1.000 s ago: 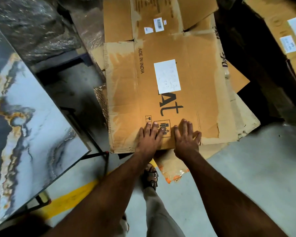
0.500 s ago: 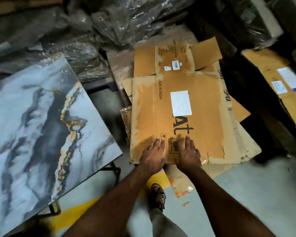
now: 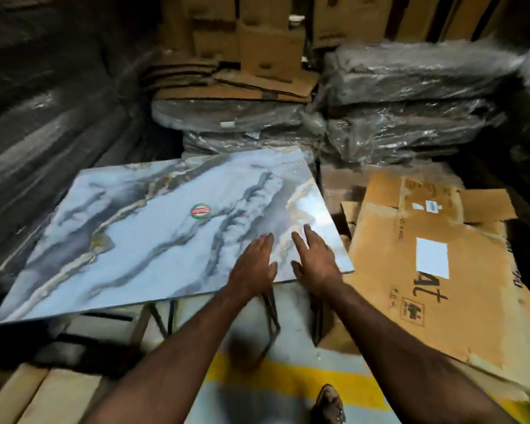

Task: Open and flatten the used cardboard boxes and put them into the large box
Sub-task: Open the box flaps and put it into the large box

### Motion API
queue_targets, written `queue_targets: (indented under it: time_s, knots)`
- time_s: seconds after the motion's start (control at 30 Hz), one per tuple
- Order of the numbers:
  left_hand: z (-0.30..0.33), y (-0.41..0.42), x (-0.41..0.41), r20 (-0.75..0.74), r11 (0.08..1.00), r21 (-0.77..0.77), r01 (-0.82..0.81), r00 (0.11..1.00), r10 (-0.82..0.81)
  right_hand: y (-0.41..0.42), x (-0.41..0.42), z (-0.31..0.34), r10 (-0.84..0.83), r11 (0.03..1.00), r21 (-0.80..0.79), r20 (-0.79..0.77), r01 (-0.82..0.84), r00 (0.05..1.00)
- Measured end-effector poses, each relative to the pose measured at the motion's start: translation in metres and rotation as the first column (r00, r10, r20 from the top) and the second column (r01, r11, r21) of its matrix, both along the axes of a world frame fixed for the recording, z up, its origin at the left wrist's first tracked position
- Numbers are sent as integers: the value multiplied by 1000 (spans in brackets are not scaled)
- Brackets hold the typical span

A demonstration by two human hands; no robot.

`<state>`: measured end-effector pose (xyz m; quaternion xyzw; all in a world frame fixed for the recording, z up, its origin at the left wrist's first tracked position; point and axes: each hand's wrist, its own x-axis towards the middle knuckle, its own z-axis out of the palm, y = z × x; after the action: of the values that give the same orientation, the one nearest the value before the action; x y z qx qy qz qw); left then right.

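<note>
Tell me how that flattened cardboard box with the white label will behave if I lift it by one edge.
The flattened cardboard box would probably sag and fold along its creases, since it lies as one thin, wide sheet. It is likely light for its size. Its torn, ragged edges suggest it may rip where gripped. Neither the left hand nor the right hand holds it.

Bare forearms, no sleeves; strapped sandal (image 3: pixel 331 407) on foot.

I see both hands spread, fingers straight, holding nothing: left hand (image 3: pixel 254 266) and right hand (image 3: pixel 314 261) over the near right corner of a marble-patterned slab (image 3: pixel 153 240). Right of the right hand lies a flattened cardboard box (image 3: pixel 435 304). Plastic-wrapped bundles (image 3: pixel 410 111) stacked beyond the fingertips.
</note>
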<state>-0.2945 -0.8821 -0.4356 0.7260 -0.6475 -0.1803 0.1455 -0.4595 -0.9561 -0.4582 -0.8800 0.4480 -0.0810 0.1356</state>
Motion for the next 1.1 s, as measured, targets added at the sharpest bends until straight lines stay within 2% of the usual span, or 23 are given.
queue_targets:
  time_s: [0.13, 0.23, 0.43, 0.57, 0.8, 0.97, 1.03, 1.1]
  knots:
    - [10, 90, 87, 15, 977, -35, -209, 978, 209, 57, 99, 14, 203, 979, 16, 65, -205, 977]
    - [11, 162, 141, 0, 931, -37, -364, 931, 364, 107, 168, 20, 385, 922, 2, 108, -387, 917]
    - [5, 293, 212, -33, 762, 104, -639, 764, 644, 196, 277, 13, 660, 732, 135, 101, -668, 744]
    - [-16, 360, 233, -55, 631, 184, -753, 633, 772, 236, 327, -3, 815, 554, 161, 94, -817, 572]
    - [-47, 469, 243, -13, 340, 363, -868, 360, 933, 325, 413, -47, 938, 297, 302, 85, -906, 336]
    - [-65, 552, 250, 85, 161, 415, -896, 214, 973, 402, 423, -64, 980, 160, 440, 35, -883, 195]
    - [-79, 588, 258, 109, 100, 442, -891, 164, 980, 432, 431, -75, 989, 121, 478, 15, -870, 146]
    - [-94, 623, 269, 108, 64, 470, -880, 129, 986, 460, 438, -87, 988, 133, 506, -5, -852, 151]
